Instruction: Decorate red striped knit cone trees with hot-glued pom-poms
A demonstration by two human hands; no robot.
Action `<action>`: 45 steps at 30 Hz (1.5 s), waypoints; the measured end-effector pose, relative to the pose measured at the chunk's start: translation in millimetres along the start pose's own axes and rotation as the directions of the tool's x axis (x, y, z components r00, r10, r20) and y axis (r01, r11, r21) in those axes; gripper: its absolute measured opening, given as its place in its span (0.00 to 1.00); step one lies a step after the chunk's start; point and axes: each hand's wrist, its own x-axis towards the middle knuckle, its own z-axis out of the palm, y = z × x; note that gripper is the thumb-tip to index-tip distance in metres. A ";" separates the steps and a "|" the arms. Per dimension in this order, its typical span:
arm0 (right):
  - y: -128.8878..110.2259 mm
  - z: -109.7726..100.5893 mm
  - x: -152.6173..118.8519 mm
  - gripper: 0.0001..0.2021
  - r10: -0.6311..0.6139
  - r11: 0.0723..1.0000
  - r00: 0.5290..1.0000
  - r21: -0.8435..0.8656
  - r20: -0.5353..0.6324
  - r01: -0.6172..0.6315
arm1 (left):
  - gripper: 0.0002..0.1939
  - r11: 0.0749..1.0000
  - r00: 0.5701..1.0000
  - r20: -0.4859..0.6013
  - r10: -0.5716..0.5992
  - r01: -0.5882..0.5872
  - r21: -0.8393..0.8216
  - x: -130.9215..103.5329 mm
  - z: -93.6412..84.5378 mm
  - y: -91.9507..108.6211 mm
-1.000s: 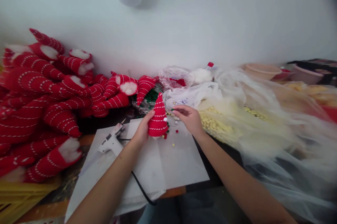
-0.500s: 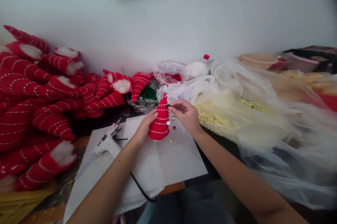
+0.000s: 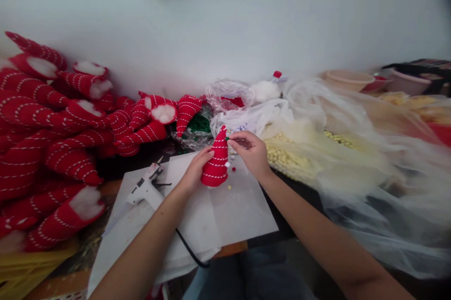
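A red stuffed cone hat (image 3: 214, 163) with white dashed stripes stands upright over the white paper, gripped along its left side by my left hand (image 3: 197, 167). At its upper right edge, my right hand (image 3: 251, 149) pinches a small green pompom (image 3: 227, 138) against the fabric. Lower on that same edge sits a white pompom (image 3: 227, 164). On the paper just right of the cone lie a tiny red pompom (image 3: 234, 169) and a yellow pompom (image 3: 229, 187). A white glue gun (image 3: 146, 190) rests left of my left forearm.
Many striped red cones (image 3: 77, 140) with white stuffing are heaped on the left. Behind the paper (image 3: 246, 215) are bags of green (image 3: 199, 123) and red pieces. Clear plastic bags with yellow pompoms (image 3: 287, 156) spread on the right, with bowls (image 3: 348, 80) behind. A black cord (image 3: 190, 248) crosses the paper.
The cone and both hands appear slightly further right, along with the whole scene. The right hand still pinches the green pompom at the cone's edge.
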 end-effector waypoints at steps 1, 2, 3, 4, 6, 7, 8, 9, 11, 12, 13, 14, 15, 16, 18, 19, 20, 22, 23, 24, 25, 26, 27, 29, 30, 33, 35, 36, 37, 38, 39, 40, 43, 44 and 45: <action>-0.8 -0.3 0.1 0.03 -0.020 1.000 1.000 -0.014 0.001 0.020 | 0.30 1.000 1.000 -0.007 -0.002 0.002 0.000 0.3 -0.1 -0.5; -1.6 -0.7 0.3 0.03 -0.041 0.999 0.999 -0.029 0.004 0.041 | 0.30 1.000 1.000 -0.012 -0.004 0.004 0.001 0.4 0.0 -0.8; -2.2 -1.2 0.5 0.03 -0.060 0.997 0.998 -0.045 0.006 0.060 | 0.30 1.000 1.000 -0.011 -0.006 0.006 0.005 0.3 0.1 -1.1; -2.6 -1.7 0.8 0.03 -0.076 0.995 0.997 -0.062 0.007 0.076 | 0.30 1.000 1.000 -0.008 -0.006 0.006 0.010 0.2 0.3 -1.3; -2.4 -2.8 1.3 0.03 -0.100 0.991 0.995 -0.093 0.012 0.100 | 0.29 1.000 1.000 0.007 -0.003 0.003 0.021 -0.5 0.7 -1.4; -1.9 -3.4 1.4 0.04 -0.109 0.989 0.994 -0.103 0.013 0.110 | 0.28 1.000 1.000 0.016 0.001 -0.001 0.024 -0.8 0.8 -1.4; -1.1 -3.9 1.5 0.04 -0.117 0.987 0.993 -0.110 0.015 0.118 | 0.27 1.000 1.000 0.024 0.004 -0.005 0.028 -1.0 0.7 -1.4; -0.3 -4.3 1.5 0.04 -0.120 0.986 0.993 -0.114 0.017 0.122 | 0.27 0.999 1.000 0.030 0.007 -0.008 0.032 -1.0 0.5 -1.5; 0.9 -4.7 1.1 0.05 -0.117 0.986 0.993 -0.116 0.022 0.119 | 0.26 0.998 0.999 0.039 0.018 -0.020 0.054 -0.6 -0.5 -1.9; 1.2 -4.7 0.8 0.05 -0.110 0.987 0.994 -0.118 0.022 0.112 | 0.26 0.997 0.999 0.042 0.025 -0.028 0.071 -0.2 -1.1 -2.2; 1.3 -4.6 0.4 0.05 -0.103 0.987 0.994 -0.124 0.024 0.105 | 0.26 0.995 0.998 0.048 0.031 -0.035 0.088 0.3 -1.8 -2.6; 1.1 -4.5 0.2 0.05 -0.101 0.986 0.995 -0.131 0.027 0.104 | 0.25 0.994 0.998 0.053 0.036 -0.041 0.102 0.8 -2.4 -2.9; 0.9 -4.4 0.1 0.04 -0.104 0.985 0.994 -0.137 0.031 0.107 | 0.25 0.993 0.998 0.057 0.037 -0.044 0.109 1.2 -2.9 -3.2; 0.7 -4.4 0.3 0.04 -0.108 0.984 0.994 -0.139 0.034 0.112 | 0.25 0.993 0.998 0.057 0.037 -0.043 0.108 1.5 -3.2 -3.3; 1.1 -4.5 1.6 0.02 -0.094 0.989 0.995 -0.113 0.031 0.096 | 0.24 0.997 0.998 0.046 0.040 -0.043 0.068 1.5 -3.4 -3.0; 1.9 -4.7 2.7 0.03 -0.064 0.995 0.998 -0.079 0.013 0.065 | 0.24 0.999 0.999 0.041 0.034 -0.035 0.028 1.2 -3.5 -2.4; 3.0 -4.8 3.9 0.04 -0.021 0.999 1.000 -0.033 -0.014 0.021 | 0.23 1.000 0.999 0.043 0.017 -0.016 -0.017 0.7 -3.6 -1.5; 5.9 -4.9 6.3 0.10 0.076 0.995 0.995 0.064 -0.058 -0.073 | 0.20 0.994 0.998 0.048 -0.039 0.044 -0.104 -0.1 -4.2 1.3; 7.1 -4.6 6.9 0.12 0.114 0.989 0.991 0.104 -0.066 -0.107 | 0.19 0.987 0.997 0.040 -0.071 0.075 -0.139 -0.2 -4.7 2.9; 7.9 -4.0 7.1 0.14 0.138 0.983 0.989 0.133 -0.059 -0.130 | 0.18 0.981 0.995 0.020 -0.097 0.098 -0.166 -0.1 -5.4 4.6; 8.0 -3.1 6.5 0.15 0.153 0.978 0.988 0.152 -0.037 -0.145 | 0.16 0.976 0.994 -0.011 -0.112 0.108 -0.188 0.3 -6.0 6.2; 7.6 -1.8 5.4 0.16 0.161 0.974 0.987 0.165 -0.005 -0.158 | 0.14 0.972 0.992 -0.046 -0.117 0.105 -0.209 0.9 -6.5 7.5; 6.6 -0.4 3.8 0.16 0.167 0.970 0.986 0.175 0.031 -0.169 | 0.13 0.969 0.990 -0.073 -0.118 0.099 -0.225 1.5 -6.9 8.6; 3.8 2.5 0.0 0.16 0.170 0.964 0.980 0.187 0.103 -0.187 | 0.12 0.966 0.989 -0.090 -0.115 0.090 -0.244 2.4 -6.7 9.9; 2.5 3.7 -1.7 0.17 0.169 0.963 0.976 0.188 0.136 -0.193 | 0.13 0.964 0.990 -0.084 -0.112 0.088 -0.250 2.6 -6.2 10.1; 1.1 5.7 -4.9 0.17 0.164 0.961 0.968 0.191 0.190 -0.200 | 0.12 0.964 0.993 -0.060 -0.106 0.088 -0.249 1.5 -3.6 10.0; 2.3 6.2 -5.3 0.18 0.160 0.957 0.966 0.209 0.203 -0.203 | 0.12 0.966 0.992 -0.065 -0.108 0.089 -0.242 0.3 -1.7 10.0; 3.1 6.3 -5.2 0.18 0.161 0.954 0.965 0.219 0.209 -0.206 | 0.11 0.966 0.991 -0.075 -0.111 0.090 -0.241 -0.3 -0.8 10.2; 4.0 6.5 -5.1 0.19 0.163 0.951 0.963 0.225 0.216 -0.211 | 0.11 0.966 0.990 -0.085 -0.114 0.091 -0.241 -0.8 0.0 10.6; 4.6 6.7 -5.0 0.19 0.166 0.950 0.961 0.227 0.221 -0.216 | 0.11 0.966 0.989 -0.091 -0.117 0.091 -0.242 -1.2 0.6 10.9; 5.0 6.9 -4.9 0.20 0.169 0.950 0.960 0.224 0.222 -0.219 | 0.11 0.965 0.989 -0.094 -0.118 0.092 -0.244 -1.4 1.0 11.2; 5.1 7.0 -4.8 0.21 0.172 0.950 0.961 0.220 0.218 -0.220 | 0.11 0.965 0.989 -0.092 -0.118 0.093 -0.244 -1.4 1.2 11.4; 4.2 7.0 -4.8 0.22 0.173 0.954 0.966 0.212 0.192 -0.213 | 0.12 0.970 0.990 -0.088 -0.110 0.087 -0.227 -1.0 0.8 10.8; 3.7 6.8 -4.8 0.23 0.170 0.955 0.967 0.213 0.188 -0.209 | 0.12 0.972 0.990 -0.085 -0.109 0.089 -0.218 -0.8 0.6 10.3; 3.3 6.6 -4.8 0.22 0.165 0.956 0.968 0.213 0.187 -0.204 | 0.12 0.973 0.991 -0.078 -0.111 0.093 -0.211 -0.6 0.3 9.8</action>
